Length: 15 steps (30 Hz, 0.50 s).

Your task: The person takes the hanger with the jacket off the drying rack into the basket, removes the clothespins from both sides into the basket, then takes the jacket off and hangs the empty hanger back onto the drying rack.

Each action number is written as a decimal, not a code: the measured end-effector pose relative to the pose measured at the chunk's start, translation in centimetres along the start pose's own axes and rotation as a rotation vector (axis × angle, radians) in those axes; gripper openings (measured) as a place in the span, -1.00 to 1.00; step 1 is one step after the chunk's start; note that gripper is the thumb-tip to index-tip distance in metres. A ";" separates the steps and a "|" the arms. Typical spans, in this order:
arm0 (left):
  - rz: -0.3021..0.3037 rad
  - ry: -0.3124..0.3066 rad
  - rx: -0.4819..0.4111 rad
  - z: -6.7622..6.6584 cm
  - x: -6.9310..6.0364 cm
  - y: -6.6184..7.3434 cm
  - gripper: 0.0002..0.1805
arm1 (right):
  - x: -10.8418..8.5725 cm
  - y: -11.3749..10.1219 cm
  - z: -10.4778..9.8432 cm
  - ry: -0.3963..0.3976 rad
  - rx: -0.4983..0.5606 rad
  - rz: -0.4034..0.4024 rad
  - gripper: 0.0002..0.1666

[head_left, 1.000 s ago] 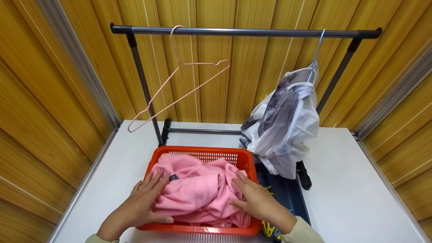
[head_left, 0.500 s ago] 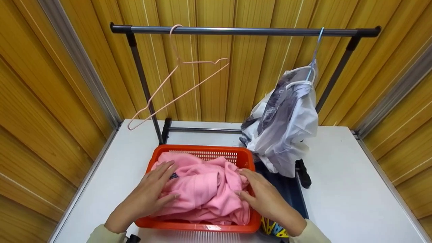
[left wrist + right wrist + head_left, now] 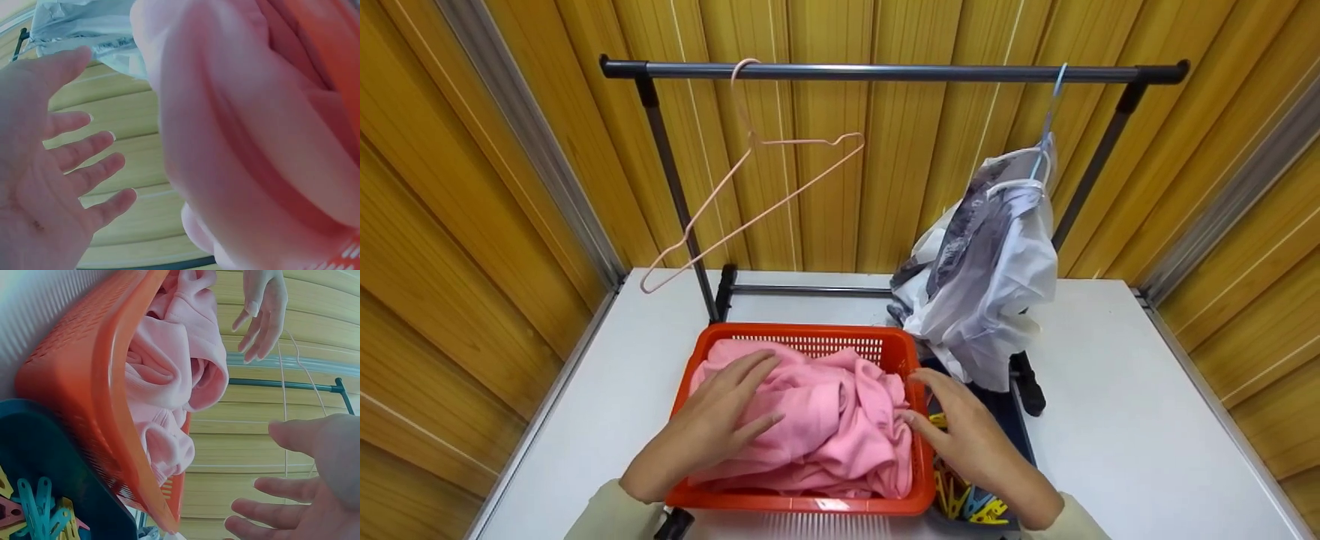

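Observation:
A pink cloth (image 3: 817, 427) lies bunched in a red basket (image 3: 802, 505), spilling up near the rim. Over its left part hovers my left hand (image 3: 705, 420), fingers spread; in the left wrist view a gap separates the hand (image 3: 50, 157) from the cloth (image 3: 225, 124). My right hand (image 3: 975, 435) is at the basket's right edge, fingers apart, holding nothing. The right wrist view shows that hand (image 3: 304, 484) away from the cloth (image 3: 169, 371) and the basket (image 3: 107, 394).
A dark rack (image 3: 900, 72) stands behind, bearing a bare pink hanger (image 3: 757, 219) and a white and grey garment (image 3: 990, 262) on a blue hanger (image 3: 1048, 120). A dark blue tray (image 3: 1011, 420) with coloured clothespins (image 3: 960, 499) sits right of the basket, under my right forearm.
My left hand has moved right and slightly up over the cloth. My right hand has shifted right, away from the cloth. The whole view has drifted slightly.

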State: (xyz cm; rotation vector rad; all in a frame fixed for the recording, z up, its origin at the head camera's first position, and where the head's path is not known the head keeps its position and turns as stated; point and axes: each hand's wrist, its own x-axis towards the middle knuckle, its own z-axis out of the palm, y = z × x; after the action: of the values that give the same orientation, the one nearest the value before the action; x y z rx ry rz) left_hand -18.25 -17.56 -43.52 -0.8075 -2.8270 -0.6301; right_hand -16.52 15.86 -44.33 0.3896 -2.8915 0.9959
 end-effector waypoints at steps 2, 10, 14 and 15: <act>0.013 0.003 0.003 0.0 0.3 0.3 -0.23 | -0.1 0.0 -0.2 0.007 0.000 0.000 -0.40; 0.049 -0.002 0.030 0.1 1.5 1.2 -0.26 | -0.4 0.0 -0.6 0.044 0.016 0.000 -0.46; 0.040 -0.018 0.035 0.0 2.0 1.8 -0.28 | -0.6 0.0 -0.8 0.095 0.030 -0.014 -0.54; 0.040 -0.022 0.032 0.0 2.1 1.9 -0.29 | -0.6 0.0 -0.9 0.110 0.036 -0.015 -0.56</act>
State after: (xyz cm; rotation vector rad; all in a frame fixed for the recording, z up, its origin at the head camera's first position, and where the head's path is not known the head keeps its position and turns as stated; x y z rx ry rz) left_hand -19.05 -15.08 -42.36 -0.8676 -2.8251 -0.5719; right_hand -15.94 16.53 -43.68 0.3465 -2.7731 1.0344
